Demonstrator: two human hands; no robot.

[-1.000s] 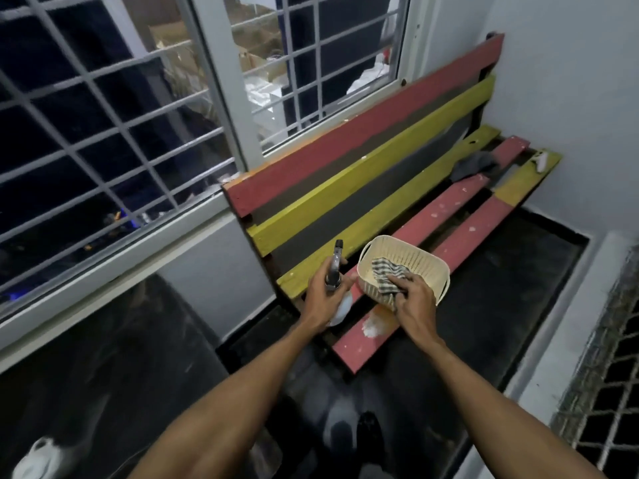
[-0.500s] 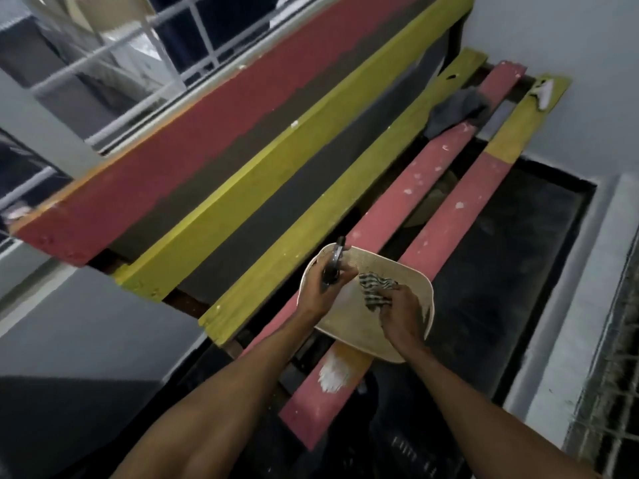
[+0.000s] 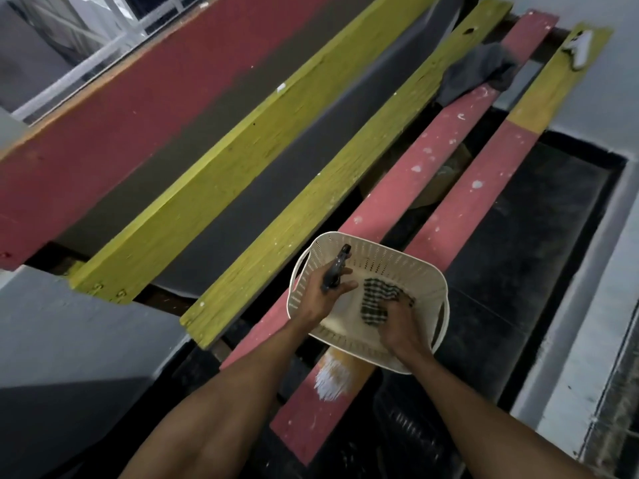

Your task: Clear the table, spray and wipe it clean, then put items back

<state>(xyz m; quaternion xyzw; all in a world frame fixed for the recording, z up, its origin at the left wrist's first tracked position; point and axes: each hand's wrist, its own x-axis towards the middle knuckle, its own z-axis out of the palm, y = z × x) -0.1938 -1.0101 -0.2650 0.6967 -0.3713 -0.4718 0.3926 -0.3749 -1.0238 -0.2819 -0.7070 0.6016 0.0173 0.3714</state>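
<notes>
left hand [image 3: 323,292] grips the spray bottle [image 3: 333,269]; right hand [image 3: 401,323] clutches the checked cloth [image 3: 377,299], both inside the basket [image 3: 439,281] under them on the counter [image 3: 432,160]. beyond, a grey rag [image 3: 477,70] remains, so clearing looks unfinished, wiping probably pending.

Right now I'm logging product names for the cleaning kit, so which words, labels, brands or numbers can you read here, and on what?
None can be read.
Dark spray bottle in the left hand: no label shows.
Cream perforated plastic basket: no marking visible.
Black-and-white checked cloth under the right hand: pattern only.
Red and yellow painted wooden bench: paint flecks, no lettering.
</notes>
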